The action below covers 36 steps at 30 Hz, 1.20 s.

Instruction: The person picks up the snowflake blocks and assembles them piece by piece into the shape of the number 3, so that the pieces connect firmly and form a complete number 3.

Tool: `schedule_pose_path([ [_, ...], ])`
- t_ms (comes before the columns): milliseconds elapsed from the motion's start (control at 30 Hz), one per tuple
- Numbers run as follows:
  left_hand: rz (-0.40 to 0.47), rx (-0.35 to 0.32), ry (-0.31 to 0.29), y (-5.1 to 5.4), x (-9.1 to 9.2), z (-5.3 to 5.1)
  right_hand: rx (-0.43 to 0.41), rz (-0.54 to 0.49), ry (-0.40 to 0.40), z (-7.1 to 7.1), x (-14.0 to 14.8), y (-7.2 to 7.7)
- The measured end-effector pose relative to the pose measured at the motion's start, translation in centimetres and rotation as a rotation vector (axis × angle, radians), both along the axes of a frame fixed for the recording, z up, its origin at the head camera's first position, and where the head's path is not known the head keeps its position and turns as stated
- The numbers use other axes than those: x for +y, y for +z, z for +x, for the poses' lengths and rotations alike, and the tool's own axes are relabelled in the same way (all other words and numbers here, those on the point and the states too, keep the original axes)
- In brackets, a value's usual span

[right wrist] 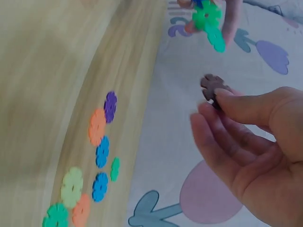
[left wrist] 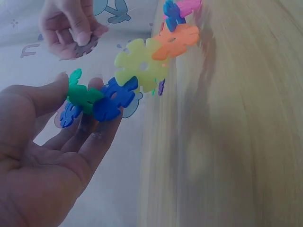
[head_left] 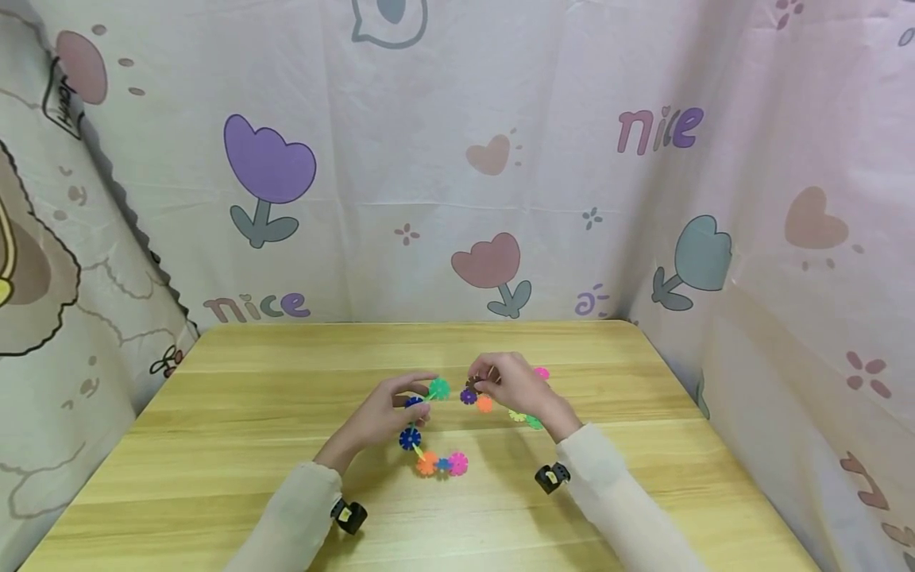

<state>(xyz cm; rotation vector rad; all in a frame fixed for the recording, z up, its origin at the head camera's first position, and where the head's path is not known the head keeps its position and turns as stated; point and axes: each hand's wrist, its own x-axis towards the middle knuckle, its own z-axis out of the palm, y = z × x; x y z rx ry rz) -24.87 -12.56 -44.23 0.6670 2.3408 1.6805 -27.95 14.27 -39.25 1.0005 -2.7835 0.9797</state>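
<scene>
My left hand (head_left: 388, 411) pinches a chain of linked plastic snowflake discs between thumb and fingers. In the left wrist view the chain has green (left wrist: 85, 98), blue (left wrist: 113, 99), yellow (left wrist: 142, 61) and orange (left wrist: 176, 40) discs, with a pink one (left wrist: 189, 6) at its far end. In the head view the chain curves toward me below the hand, down to the pink disc (head_left: 458, 464). My right hand (head_left: 520, 391) pinches a single brown snowflake disc (right wrist: 213, 88) by its edge. A gap separates the brown disc from the chain's green end disc (right wrist: 216, 39).
Loose snowflake discs lie on the wooden table (head_left: 250, 445) below and beside the right hand, among them purple (right wrist: 110, 107), orange (right wrist: 97, 126), blue (right wrist: 100, 187) and yellow (right wrist: 72, 187) ones. A printed cloth (head_left: 400, 159) hangs behind the table and on both sides.
</scene>
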Motion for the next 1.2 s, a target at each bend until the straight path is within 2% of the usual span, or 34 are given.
schedule_pose_path([
  [100, 0.018, -0.015, -0.013, 0.0, 0.0, -0.1, 0.044, -0.046, -0.017, 0.2, -0.8, -0.2],
  [267, 0.031, -0.041, -0.022, 0.0, 0.0, 0.0, 0.119, -0.116, -0.002, 0.4, -1.7, -0.8],
  [467, 0.034, -0.043, -0.004, 0.0, 0.2, 0.1, 0.135, -0.149, 0.007, 0.5, -2.3, -1.4],
  [633, 0.028, -0.007, 0.007, -0.1, 0.2, 0.1, 0.166, -0.179, 0.013, 0.6, -2.5, -1.7],
  [800, -0.001, 0.040, 0.020, -0.3, 0.2, 0.0, 0.180, -0.168, 0.040, 0.5, -2.7, -2.0],
  [900, 0.005, 0.025, 0.035, -0.3, 0.3, 0.0, 0.200, -0.159, 0.046, 0.6, -2.7, -2.1],
  [1100, 0.019, 0.011, 0.067, -0.4, 0.5, -0.1, 0.314, -0.128, 0.043, 0.6, -3.0, -2.2],
  [1200, 0.037, 0.003, 0.080, -0.5, 0.5, -0.1, 0.342, -0.133, 0.038, 0.7, -3.1, -2.3],
])
